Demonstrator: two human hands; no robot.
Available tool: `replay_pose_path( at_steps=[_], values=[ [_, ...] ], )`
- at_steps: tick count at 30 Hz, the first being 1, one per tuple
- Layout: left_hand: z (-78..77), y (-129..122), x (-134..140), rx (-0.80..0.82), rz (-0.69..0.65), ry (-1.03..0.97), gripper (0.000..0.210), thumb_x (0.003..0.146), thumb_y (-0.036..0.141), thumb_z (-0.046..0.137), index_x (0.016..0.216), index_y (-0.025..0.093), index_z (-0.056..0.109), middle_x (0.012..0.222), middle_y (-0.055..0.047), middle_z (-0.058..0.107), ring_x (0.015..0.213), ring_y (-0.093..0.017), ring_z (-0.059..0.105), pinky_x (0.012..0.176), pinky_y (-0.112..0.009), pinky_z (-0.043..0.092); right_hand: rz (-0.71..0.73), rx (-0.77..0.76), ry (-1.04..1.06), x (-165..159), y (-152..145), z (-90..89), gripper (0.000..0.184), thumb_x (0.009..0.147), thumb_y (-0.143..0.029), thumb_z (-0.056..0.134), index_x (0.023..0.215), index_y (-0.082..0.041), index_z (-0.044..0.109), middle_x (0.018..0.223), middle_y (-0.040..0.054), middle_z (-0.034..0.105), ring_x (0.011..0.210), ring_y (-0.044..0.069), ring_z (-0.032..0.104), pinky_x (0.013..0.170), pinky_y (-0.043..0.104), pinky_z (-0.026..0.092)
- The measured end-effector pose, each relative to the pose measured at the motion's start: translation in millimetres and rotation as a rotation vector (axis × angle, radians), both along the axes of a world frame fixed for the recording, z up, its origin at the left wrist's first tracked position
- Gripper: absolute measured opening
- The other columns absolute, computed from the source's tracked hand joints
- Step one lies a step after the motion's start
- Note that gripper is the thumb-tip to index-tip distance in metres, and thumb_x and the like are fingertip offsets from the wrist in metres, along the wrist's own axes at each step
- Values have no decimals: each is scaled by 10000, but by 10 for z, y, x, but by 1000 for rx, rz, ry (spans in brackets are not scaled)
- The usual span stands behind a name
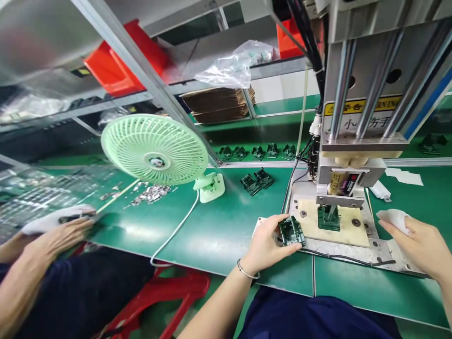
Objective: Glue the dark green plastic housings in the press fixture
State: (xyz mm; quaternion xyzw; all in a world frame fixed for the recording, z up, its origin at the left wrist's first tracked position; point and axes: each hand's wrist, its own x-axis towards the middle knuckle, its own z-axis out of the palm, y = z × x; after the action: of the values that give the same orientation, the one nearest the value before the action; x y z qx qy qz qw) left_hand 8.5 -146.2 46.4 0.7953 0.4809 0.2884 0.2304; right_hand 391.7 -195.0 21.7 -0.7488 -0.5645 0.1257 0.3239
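Note:
My left hand [270, 245], with a bracelet at the wrist, grips a dark green moulded plastic part [291, 231] between thumb and fingers, just left of the press base. Another green plastic part [329, 219] sits on the pale plate [307, 221] of the press [353, 174], directly beneath its tool head. To the right of that plate is my right hand [418, 240], white covering [395, 219] over some of its fingers. It looks loosely open, apart from the press, and I see no part in it.
Two similar parts [257, 181] lie behind my left hand, and several more [271, 150] line the back shelf. A green fan [155, 149] is clipped to the table, its cable trailing forward. At left, a co-worker's hands [67, 230] handle something dark near small metal pieces [151, 194].

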Motion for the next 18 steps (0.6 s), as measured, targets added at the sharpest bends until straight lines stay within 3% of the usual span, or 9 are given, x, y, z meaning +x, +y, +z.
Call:
replay_pose_path(
  at_steps=[3, 11, 15, 18],
  values=[
    [-30, -15, -10, 40, -26, 17, 704, 700, 532, 861, 1277, 205, 627, 1159, -106, 761, 965, -268, 732, 819, -399, 587, -35, -56, 53, -7, 6, 63, 439, 650, -771, 559, 658, -367, 728, 742, -24, 742, 705, 306, 697, 631, 438, 559],
    [-2, 8, -42, 59, -137, 0, 731, 779, 554, 803, 1374, 191, 583, 1245, -135, 733, 1108, -278, 714, 962, -413, 576, -148, -166, 77, -7, 4, 139, 425, 553, -748, 601, 731, -384, 730, 757, -5, 729, 735, 335, 661, 730, 489, 536],
    [28, 13, -63, 4, -156, -2, 725, 802, 525, 785, 1408, 194, 564, 1315, -150, 705, 1180, -298, 690, 1022, -446, 562, -213, -221, 51, -6, -12, 141, 435, 507, -770, 606, 640, -359, 659, 520, 2, 558, 591, 302, 550, 681, 482, 498],
    [30, 6, -63, -85, -132, -34, 719, 773, 510, 807, 1375, 195, 572, 1310, -149, 704, 1139, -295, 704, 959, -436, 596, -246, -235, 46, -37, -11, 176, 438, 485, -770, 601, 520, -340, 528, 450, -1, 461, 546, 280, 500, 658, 472, 480]
  ],
)
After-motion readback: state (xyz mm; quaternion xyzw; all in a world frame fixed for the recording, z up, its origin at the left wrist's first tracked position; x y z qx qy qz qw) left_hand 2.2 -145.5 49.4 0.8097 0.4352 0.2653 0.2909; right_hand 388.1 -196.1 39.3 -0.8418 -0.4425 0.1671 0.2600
